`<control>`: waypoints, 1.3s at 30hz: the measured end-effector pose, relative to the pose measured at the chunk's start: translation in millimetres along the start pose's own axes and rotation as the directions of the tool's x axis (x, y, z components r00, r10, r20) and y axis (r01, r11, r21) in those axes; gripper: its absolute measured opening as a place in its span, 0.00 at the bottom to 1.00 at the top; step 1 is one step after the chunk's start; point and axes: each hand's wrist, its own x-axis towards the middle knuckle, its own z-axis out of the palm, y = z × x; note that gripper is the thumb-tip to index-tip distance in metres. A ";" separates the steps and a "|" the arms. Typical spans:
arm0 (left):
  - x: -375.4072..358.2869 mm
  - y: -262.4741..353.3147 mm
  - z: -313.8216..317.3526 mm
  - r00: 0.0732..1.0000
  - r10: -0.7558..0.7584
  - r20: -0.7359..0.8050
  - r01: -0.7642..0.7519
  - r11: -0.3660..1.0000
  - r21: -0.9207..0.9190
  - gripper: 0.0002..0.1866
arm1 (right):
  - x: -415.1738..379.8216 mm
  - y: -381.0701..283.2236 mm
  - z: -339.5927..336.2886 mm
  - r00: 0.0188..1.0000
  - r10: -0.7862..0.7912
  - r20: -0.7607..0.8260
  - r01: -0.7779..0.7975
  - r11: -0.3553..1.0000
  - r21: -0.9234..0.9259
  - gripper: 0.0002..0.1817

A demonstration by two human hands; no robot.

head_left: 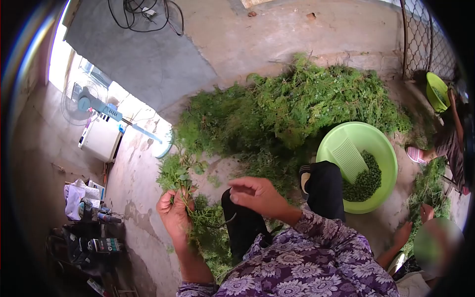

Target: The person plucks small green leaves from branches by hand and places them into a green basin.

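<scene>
My left hand is closed around the stems of a leafy green sprig, whose leaves spread above and below the fist. To the right of it, my right hand hovers over my lap near my knee, fingers bent toward the left hand; whether anything small is between them cannot be made out. A large green basin stands on the floor to the right of my knees, with a ridged washboard part and many small green pods or berries in it.
A big heap of green branches lies along the wall. At the left are a standing fan and a dark pile of items. Two people are at the right, a hand among them, near a smaller green basin.
</scene>
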 end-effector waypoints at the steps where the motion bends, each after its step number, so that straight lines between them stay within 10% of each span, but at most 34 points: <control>1: -0.5 -1.7 -4.7 1.000 -0.017 -0.027 0.019 0.997 0.070 0.07 | 2.5 -3.1 -2.5 0.997 -0.041 -0.059 0.045 0.997 0.064 0.18; 11: 9.4 24.4 6.0 0.989 0.134 -0.066 -0.111 0.956 0.273 0.03 | 23.7 -63.5 9.0 0.888 -0.454 -0.077 0.428 0.875 -0.227 0.18; 15: 9.7 23.2 16.0 0.941 0.297 0.164 -0.339 0.794 0.505 0.03 | 31.1 -70.4 16.8 0.837 -0.546 -0.026 0.503 0.789 -0.354 0.15; 23: -17.9 -41.4 -1.2 0.966 -0.070 0.248 -0.087 0.816 0.572 0.03 | 25.7 3.6 5.8 0.944 -0.326 -0.048 0.246 0.795 -0.555 0.15; 34: -24.0 -55.0 0.3 0.953 -0.142 0.269 -0.080 0.737 0.671 0.02 | 13.9 15.5 5.0 0.996 -0.063 -0.061 0.021 0.846 -0.533 0.10; 39: -27.1 -59.5 -1.1 0.952 -0.154 0.264 -0.084 0.700 0.709 0.04 | 14.9 42.3 -4.4 0.961 -0.274 0.038 0.202 0.601 -0.773 0.07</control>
